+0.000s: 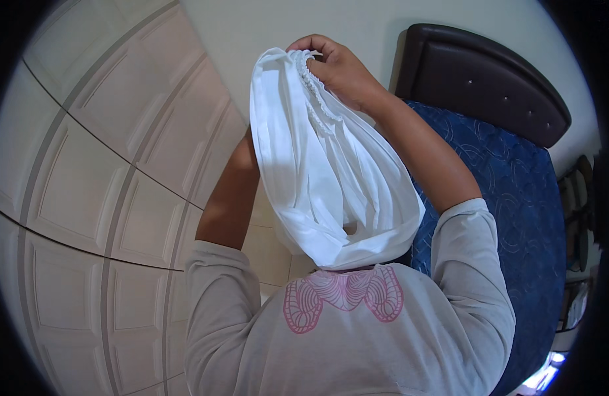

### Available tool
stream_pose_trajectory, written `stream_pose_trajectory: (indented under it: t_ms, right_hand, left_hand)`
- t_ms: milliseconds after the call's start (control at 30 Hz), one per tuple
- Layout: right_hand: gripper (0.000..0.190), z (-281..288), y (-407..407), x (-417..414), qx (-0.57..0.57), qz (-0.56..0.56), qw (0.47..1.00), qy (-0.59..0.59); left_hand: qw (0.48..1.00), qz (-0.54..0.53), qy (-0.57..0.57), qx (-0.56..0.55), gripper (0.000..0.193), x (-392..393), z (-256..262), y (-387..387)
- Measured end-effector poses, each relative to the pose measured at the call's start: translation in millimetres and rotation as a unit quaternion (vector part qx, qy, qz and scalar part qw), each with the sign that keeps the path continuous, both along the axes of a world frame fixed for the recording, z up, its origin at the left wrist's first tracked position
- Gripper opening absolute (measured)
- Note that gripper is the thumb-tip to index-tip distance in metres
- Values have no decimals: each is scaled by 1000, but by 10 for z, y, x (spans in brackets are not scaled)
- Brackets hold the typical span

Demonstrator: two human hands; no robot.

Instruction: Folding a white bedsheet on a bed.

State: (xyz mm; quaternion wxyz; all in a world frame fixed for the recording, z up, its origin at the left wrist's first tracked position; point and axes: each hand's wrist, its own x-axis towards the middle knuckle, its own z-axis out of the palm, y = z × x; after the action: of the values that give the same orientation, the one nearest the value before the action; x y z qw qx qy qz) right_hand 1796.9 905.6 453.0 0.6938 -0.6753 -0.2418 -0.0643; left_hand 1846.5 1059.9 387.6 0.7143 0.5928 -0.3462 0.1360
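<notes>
A large white cloth [314, 183] hangs in long loose folds in front of my chest. It has a gathered, ruffled edge [312, 81] near its top. My right hand [334, 67] pinches that edge at the top, thumb on the near side and fingers curled over it. On the left, my forearm goes behind the cloth, and the fabric hides my left hand. The lower end of the cloth hangs in a wide loop just above the pink print on my shirt [344, 297].
To the right stands a bed with a bare blue patterned mattress [512, 198] and a dark padded headboard [487, 84] with shiny buttons. Pale panelled doors [81, 188] line the left side. Beige floor tiles [269, 247] show below the cloth. Cluttered items [576, 198] sit at the far right.
</notes>
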Motion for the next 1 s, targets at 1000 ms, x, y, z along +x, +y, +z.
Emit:
stream_pose_trajectory:
  t_ms: [1000]
  right_hand:
    - [42, -961, -1044, -1303, -363, 26, 930, 52]
  left_hand:
    - [945, 309, 56, 92, 51, 353, 423, 878]
